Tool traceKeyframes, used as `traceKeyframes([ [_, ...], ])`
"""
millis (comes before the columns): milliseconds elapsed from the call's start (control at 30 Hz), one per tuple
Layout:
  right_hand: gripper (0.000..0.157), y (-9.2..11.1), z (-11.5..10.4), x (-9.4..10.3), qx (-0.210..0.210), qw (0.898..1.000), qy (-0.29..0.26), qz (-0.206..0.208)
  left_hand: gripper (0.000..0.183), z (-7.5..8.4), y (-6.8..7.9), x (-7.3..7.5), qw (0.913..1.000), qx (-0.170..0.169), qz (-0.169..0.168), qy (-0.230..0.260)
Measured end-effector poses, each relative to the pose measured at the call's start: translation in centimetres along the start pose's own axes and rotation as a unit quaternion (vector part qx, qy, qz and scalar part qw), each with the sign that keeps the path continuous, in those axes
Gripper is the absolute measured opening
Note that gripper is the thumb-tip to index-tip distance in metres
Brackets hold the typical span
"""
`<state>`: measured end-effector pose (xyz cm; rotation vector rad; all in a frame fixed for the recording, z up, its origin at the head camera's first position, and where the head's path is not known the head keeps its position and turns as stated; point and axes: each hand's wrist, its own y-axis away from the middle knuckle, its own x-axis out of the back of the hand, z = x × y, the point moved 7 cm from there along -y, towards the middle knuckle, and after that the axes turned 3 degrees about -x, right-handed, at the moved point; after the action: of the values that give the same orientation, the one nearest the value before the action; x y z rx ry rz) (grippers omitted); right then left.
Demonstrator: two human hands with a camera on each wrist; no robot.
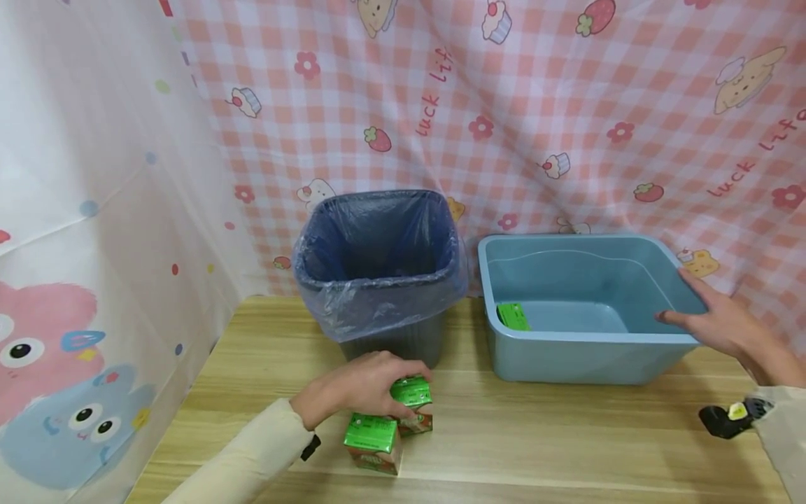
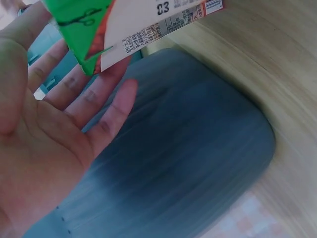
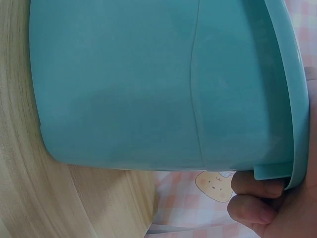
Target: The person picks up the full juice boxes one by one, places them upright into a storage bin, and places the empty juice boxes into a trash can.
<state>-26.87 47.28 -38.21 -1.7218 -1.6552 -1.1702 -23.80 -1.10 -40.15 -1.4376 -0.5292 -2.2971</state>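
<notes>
My left hand reaches over a small drink carton with a green top and brown sides, holding it between thumb and fingers. In the left wrist view, the fingers lie along the carton's edge. A second, similar carton stands just nearer, below the hand. At the right, my right hand grips the rim of a blue plastic basin; its thumb reaches inside, and in the right wrist view curled fingers hook under the rim. A green-topped item lies inside the basin's left end, partly hidden by the wall.
A dark bin lined with a translucent bag stands behind the left hand, left of the basin. Everything stands on a wood-grain table. A pink checked curtain hangs behind, a white one at left.
</notes>
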Motion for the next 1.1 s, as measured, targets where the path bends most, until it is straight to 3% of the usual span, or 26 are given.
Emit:
traceKeyframes([
  [333, 0.108, 0.1, 0.0, 0.1, 0.001, 1.000, 0.004, -0.009, 0.044, 0.4, -0.5, 0.2, 0.9994, 0.010, 0.007, -0.033],
  [700, 0.107, 0.4, -0.2, 0.3, 0.007, 0.999, -0.008, -0.035, 0.039, 2.0, -0.8, 2.2, 0.9955, -0.016, 0.072, -0.059],
  [1100, 0.107, 0.5, -0.3, 0.1, 0.013, 0.999, -0.014, -0.035, 0.034, 4.6, -1.2, 4.1, 0.9782, -0.079, 0.162, -0.102],
])
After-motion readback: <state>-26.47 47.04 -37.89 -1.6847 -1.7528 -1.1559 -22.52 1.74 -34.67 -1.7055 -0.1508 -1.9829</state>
